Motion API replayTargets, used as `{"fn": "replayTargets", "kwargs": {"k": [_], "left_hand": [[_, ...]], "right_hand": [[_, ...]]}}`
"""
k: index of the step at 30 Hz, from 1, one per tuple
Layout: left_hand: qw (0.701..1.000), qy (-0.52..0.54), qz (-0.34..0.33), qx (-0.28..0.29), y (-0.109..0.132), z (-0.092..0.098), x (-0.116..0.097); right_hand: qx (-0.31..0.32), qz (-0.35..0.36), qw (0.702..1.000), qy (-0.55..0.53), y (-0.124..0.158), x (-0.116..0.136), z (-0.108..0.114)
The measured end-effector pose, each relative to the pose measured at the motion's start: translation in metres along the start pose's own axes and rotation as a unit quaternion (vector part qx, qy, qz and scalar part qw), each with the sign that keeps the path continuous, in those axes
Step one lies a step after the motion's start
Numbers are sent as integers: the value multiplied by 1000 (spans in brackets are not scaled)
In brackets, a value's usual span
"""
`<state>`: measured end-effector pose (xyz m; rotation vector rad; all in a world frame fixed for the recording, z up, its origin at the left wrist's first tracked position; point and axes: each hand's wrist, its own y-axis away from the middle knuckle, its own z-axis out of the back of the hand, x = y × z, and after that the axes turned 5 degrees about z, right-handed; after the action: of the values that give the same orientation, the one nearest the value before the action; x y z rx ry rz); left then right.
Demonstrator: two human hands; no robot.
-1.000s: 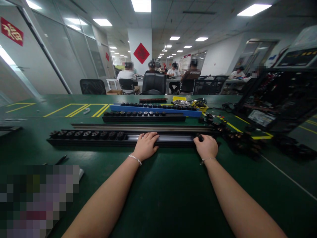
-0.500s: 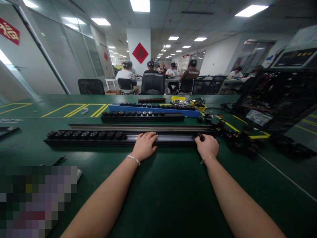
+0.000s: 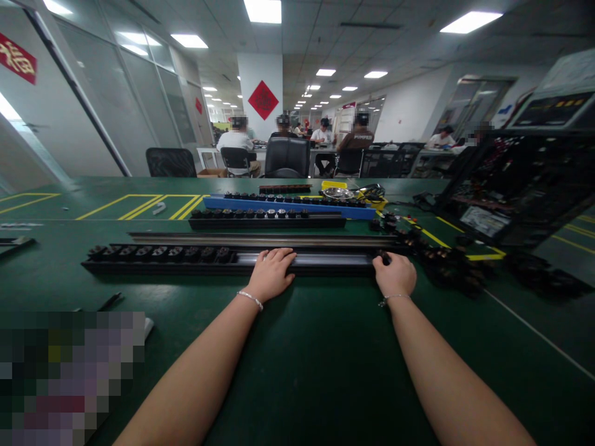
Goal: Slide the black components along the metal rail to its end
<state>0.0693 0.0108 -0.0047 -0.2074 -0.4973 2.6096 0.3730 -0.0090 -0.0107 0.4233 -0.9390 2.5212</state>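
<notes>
A long black channel rail (image 3: 320, 267) lies across the green table, with a row of black round fittings (image 3: 160, 251) seated in its left part. My left hand (image 3: 272, 272) is laid over the middle of this rail, fingers across its top and thumb at the near side, gripping it. At the rail's right end, my right hand (image 3: 396, 274) is closed in a pinch on a small black part (image 3: 383, 256), most of which the fingers hide. Just behind runs a second long rail (image 3: 260, 239). Loose black fittings (image 3: 453, 263) lie heaped to the right of my right hand.
Farther back are a shorter black rail (image 3: 269, 222) with fittings, a blue rail (image 3: 288, 206), a metal bowl (image 3: 339, 193) and a yellow tray (image 3: 333, 184). An open black equipment case (image 3: 520, 186) stands at right. Several people sit at tables beyond.
My right hand has shifted slightly to the right along the rail with the small black part in its fingers. My left hand stays in place.
</notes>
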Motion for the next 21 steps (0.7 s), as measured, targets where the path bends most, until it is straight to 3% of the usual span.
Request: {"fn": "replayTargets", "kwargs": {"k": [21], "left_hand": [[1000, 2, 2, -2, 0, 0, -1]], "right_hand": [[-12, -30, 999, 2, -7, -14, -4]]}}
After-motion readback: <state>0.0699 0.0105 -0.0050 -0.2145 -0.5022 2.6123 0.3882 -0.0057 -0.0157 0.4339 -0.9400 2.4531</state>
